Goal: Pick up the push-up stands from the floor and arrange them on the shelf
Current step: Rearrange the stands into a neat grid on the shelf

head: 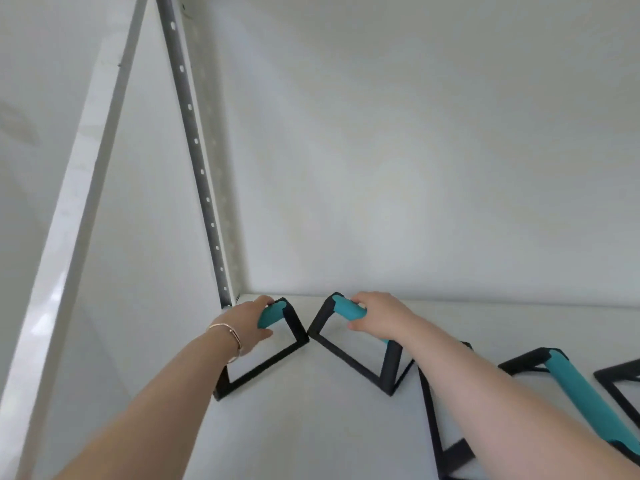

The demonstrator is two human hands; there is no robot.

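Two push-up stands gripped on the white shelf (311,427), one per hand; left hand (247,323), bracelet (228,336) at the wrist, closed around the teal grip of the left stand (270,355), close to the perforated upright (194,140) at the rear left corner; right hand (382,318) closed around the teal grip of the right stand (349,351); black frames of both resting on the shelf, near corners almost touching between the hands; third stand (581,403) lying to the right, partly behind the right forearm; fourth black frame (620,379) cut off at the right edge.
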